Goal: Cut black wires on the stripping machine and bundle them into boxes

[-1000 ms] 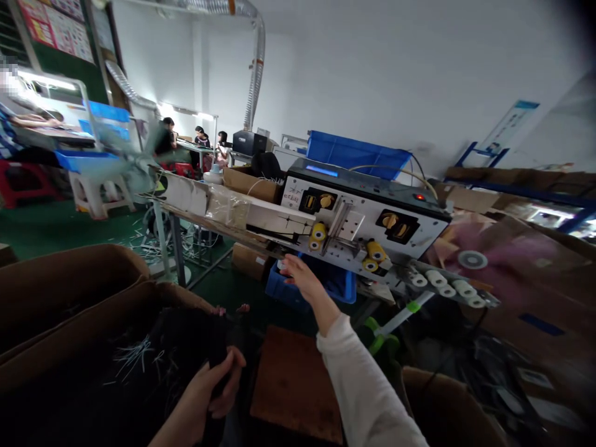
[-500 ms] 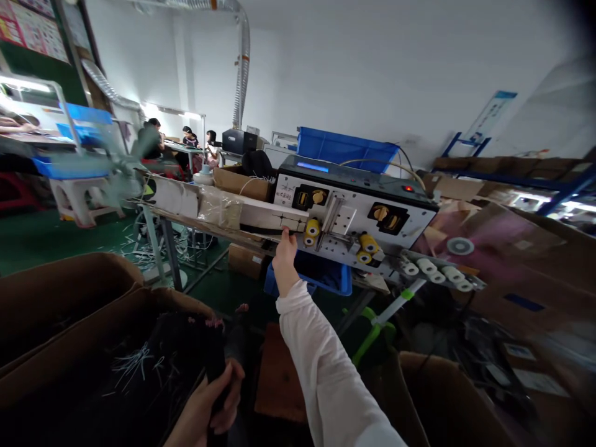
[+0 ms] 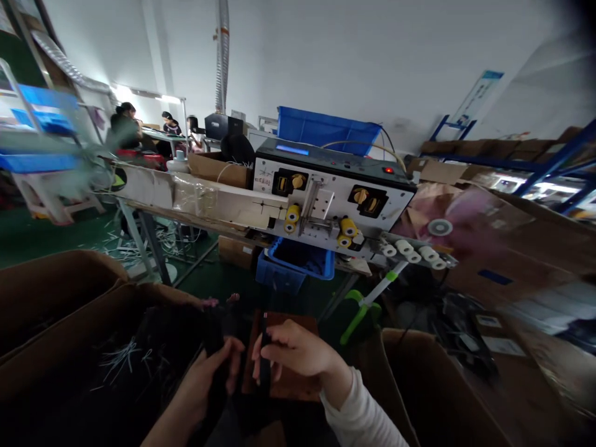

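Observation:
Low in front of me, my left hand (image 3: 212, 375) curls around a dark bundle whose edges blend into the shadow; pinkish ends stick out at its top. Beside it on the right, my right hand (image 3: 295, 354) grips a narrow black strip (image 3: 265, 366) standing upright, light at its upper tip. Both hands are apart, over a reddish-brown board (image 3: 300, 385). Beyond them is a wire-processing type machine (image 3: 321, 202) with yellow rollers and dials, a white guide (image 3: 242, 208) leading along its left side.
A cardboard box (image 3: 162, 292) with black material and pale thin strands stands at left. Under the machine sits a blue bin (image 3: 284, 276). Another carton (image 3: 419, 360) is at right, near a green-footed stand (image 3: 367, 304). A fan (image 3: 440, 226) spins at right; people sit at far tables.
My right hand has come down from the machine's guide to beside my left hand, now with a black strip in it. The dark strip on the guide is gone; the view has shifted.

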`<action>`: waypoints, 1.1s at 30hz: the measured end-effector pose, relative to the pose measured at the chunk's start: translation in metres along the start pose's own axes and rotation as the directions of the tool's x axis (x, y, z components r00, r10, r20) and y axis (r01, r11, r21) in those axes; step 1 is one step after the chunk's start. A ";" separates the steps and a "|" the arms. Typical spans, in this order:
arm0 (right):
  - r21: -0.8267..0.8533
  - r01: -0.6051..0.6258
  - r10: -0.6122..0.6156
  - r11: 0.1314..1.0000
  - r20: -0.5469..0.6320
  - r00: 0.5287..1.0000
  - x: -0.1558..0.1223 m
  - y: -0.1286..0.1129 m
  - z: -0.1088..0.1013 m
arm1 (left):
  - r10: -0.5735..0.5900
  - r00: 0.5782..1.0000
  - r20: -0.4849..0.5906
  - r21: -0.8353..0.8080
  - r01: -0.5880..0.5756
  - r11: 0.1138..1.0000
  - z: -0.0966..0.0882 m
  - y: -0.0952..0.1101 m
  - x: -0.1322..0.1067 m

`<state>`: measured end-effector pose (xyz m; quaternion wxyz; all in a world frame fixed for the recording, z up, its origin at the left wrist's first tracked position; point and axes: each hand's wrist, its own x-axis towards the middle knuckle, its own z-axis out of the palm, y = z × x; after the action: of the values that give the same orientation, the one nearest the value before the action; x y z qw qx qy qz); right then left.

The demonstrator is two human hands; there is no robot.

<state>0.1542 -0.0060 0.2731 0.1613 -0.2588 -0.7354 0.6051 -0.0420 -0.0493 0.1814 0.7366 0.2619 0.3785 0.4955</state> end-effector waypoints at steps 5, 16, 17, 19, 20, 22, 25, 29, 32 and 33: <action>0.132 -0.093 0.110 0.987 -0.131 0.985 -0.018 0.015 -0.002 | -0.165 0.986 0.008 -0.052 0.165 0.985 0.050 -0.034 0.007; -0.197 -0.057 -0.057 0.979 -0.531 0.845 -0.040 0.051 -0.008 | -0.270 0.929 0.253 0.110 0.249 0.962 0.063 -0.067 0.004; -0.210 -0.053 -0.068 0.976 -0.531 0.845 -0.039 0.052 -0.007 | -0.254 0.930 0.265 0.095 0.237 0.967 0.063 -0.070 0.004; -0.145 -0.048 -0.036 0.988 -0.527 0.849 -0.037 0.056 -0.004 | -0.224 0.935 0.276 0.041 0.221 0.974 0.062 -0.074 0.003; -0.092 -0.040 -0.015 0.995 -0.534 0.845 -0.036 0.058 -0.003 | -0.215 0.935 0.281 0.012 0.220 0.975 0.062 -0.075 0.002; 0.005 -0.012 0.013 1.000 -0.566 0.824 -0.035 0.061 0.000 | -0.204 0.934 0.293 -0.017 0.219 0.976 0.062 -0.076 0.001; 0.104 -0.006 0.067 0.995 -0.589 0.806 -0.032 0.065 0.002 | -0.204 0.932 0.298 -0.030 0.223 0.974 0.061 -0.075 0.001; 0.104 -0.011 0.073 0.994 -0.610 0.789 -0.030 0.067 0.003 | -0.219 0.928 0.302 -0.085 0.255 0.963 0.058 -0.076 0.003; 0.090 -0.013 0.067 0.996 -0.631 0.773 -0.029 0.067 0.002 | -0.191 0.925 0.329 -0.116 0.240 0.964 0.056 -0.078 0.004; 0.094 -0.018 0.073 0.995 -0.629 0.774 -0.029 0.067 0.002 | -0.186 0.924 0.334 -0.122 0.238 0.964 0.055 -0.078 0.004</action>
<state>0.1889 -0.0155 0.2100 0.3947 -0.4577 -0.6064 0.5168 0.0451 -0.0749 0.1529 0.8561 0.2362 0.2394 0.3925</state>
